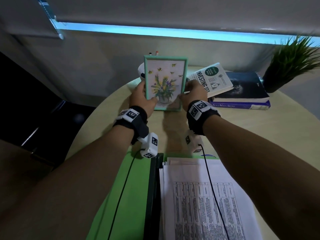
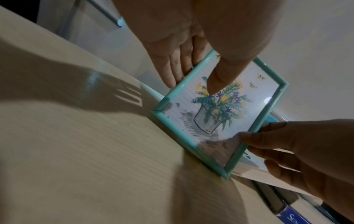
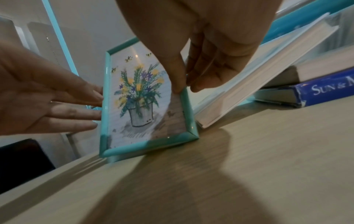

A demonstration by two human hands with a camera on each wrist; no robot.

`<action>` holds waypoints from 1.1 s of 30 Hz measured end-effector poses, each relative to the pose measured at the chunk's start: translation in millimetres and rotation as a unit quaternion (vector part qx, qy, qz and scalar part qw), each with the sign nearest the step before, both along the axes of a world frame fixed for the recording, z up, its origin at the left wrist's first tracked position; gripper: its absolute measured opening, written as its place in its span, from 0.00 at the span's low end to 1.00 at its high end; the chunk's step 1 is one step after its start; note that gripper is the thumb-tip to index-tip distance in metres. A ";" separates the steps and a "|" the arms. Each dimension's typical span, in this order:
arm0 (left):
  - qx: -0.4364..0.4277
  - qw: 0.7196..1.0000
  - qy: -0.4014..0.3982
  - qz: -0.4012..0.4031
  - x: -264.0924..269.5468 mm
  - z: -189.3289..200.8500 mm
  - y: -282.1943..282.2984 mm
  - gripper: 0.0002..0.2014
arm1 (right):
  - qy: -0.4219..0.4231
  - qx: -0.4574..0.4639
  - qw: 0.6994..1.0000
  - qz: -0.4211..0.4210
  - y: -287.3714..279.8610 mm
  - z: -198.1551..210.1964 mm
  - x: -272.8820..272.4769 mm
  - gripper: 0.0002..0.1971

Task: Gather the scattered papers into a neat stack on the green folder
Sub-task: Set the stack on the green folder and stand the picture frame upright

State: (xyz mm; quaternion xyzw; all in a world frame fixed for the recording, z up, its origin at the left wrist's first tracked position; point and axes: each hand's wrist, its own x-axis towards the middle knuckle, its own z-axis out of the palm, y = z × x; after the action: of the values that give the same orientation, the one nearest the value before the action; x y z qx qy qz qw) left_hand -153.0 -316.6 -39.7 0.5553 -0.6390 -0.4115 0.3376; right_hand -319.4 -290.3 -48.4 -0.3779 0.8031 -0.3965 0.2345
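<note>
Item: printed white paper sheets point(image 1: 204, 196), several, with tables of text. They lie gathered in a pile on the right half of the open bright green plastic folder point(image 1: 131, 184), at the near edge of the worktop point(image 1: 259, 135), directly under the forearms. The pile's upper edges are slightly staggered, so by judgement it is not yet fully squared. Its long axis runs from the near edge toward the far edge. No loose sheet shows elsewhere on the pale round wooden worktop.

Hands: both are well beyond the pile, toward the far edge. The papers lie behind and below them, back toward the person, nearer the right forearm.

Left hand point(image 1: 142, 97): holds the left side of an upright mint-green picture frame point(image 1: 165, 83) with a flower drawing, thumb on the glass, fingers point(image 3: 84, 104) fairly straight along the frame's edge and back.

Right hand point(image 1: 194, 95): pinches the frame's right side, thumb in front, curled fingers behind.

Frame: its bottom edge rests on the worktop, standing near the far edge.

Surroundings: a white paperback titled "Investing 101" point(image 1: 212, 78) leans on a thick dark-blue hardback point(image 1: 242, 90) at the far right; a dark potted grass plant point(image 1: 290, 64) stands beyond it. A white cup with pens point(image 1: 141, 70) sits behind the frame.
</note>
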 end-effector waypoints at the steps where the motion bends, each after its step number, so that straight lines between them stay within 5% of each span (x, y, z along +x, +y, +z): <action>1: -0.001 1.000 -0.004 -0.005 0.1 -0.5 -2.3 0.26 | -0.001 0.001 1.000 -0.003 -1.7 0.1 0.9 0.15; 11: 0.013 0.999 -0.014 0.045 1.0 -14.3 -2.4 0.30 | -0.027 0.000 0.999 0.017 5.6 -6.0 10.8 0.36; 15: 0.018 0.999 -0.049 0.015 3.5 -15.9 1.5 0.29 | -0.018 0.009 1.000 0.020 9.0 -1.4 13.0 0.36; 20: 0.051 0.989 -0.125 0.055 10.3 -1.4 7.4 0.46 | -0.006 0.002 1.000 0.011 16.4 12.7 12.5 0.35; 33: 0.085 0.978 -0.192 0.012 34.3 33.3 78.3 0.42 | 0.011 0.093 0.993 0.065 104.4 43.3 -1.6 0.32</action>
State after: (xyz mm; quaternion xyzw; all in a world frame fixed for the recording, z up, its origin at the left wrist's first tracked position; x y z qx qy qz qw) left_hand -118.8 -238.3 -6.5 0.6581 -0.6480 -0.3459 0.1653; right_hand -320.9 -185.9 -5.1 -0.4106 0.8126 -0.2999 0.2848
